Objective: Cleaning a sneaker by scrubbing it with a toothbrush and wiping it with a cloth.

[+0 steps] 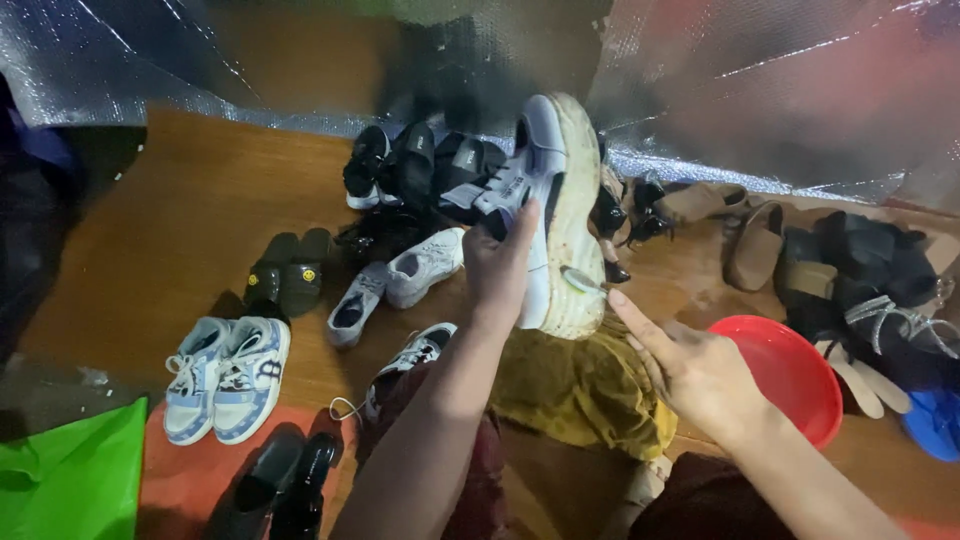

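A wooden floor (190, 215) is lying under a shiny silver sheet (760, 90), and lots of shoes are sitting all over it. The left hand (500, 265) is gripping a white sneaker (550, 200) tight around its side and is holding it up in the air, with the dirty sole turned toward the right. The right hand (695, 370) is closing around a small brush (582, 281), with one finger pointing along it, and the bristles are touching the sole edge low down. To do this well, I think the left hand should be holding the sneaker steady while the brush is rubbing in short strokes along the yellowed rim, pressing softly so dirt is coming off and not splashing. A red bowl (790, 370) is sitting just beside the right hand, near enough for dipping. A yellow cloth (580, 390) is lying under the sneaker, between the knees, catching drips. A blue-and-white pair (225, 375) is sitting well apart on the left, near a green bag (70, 470). Black sandals (420, 165) are piling up behind.
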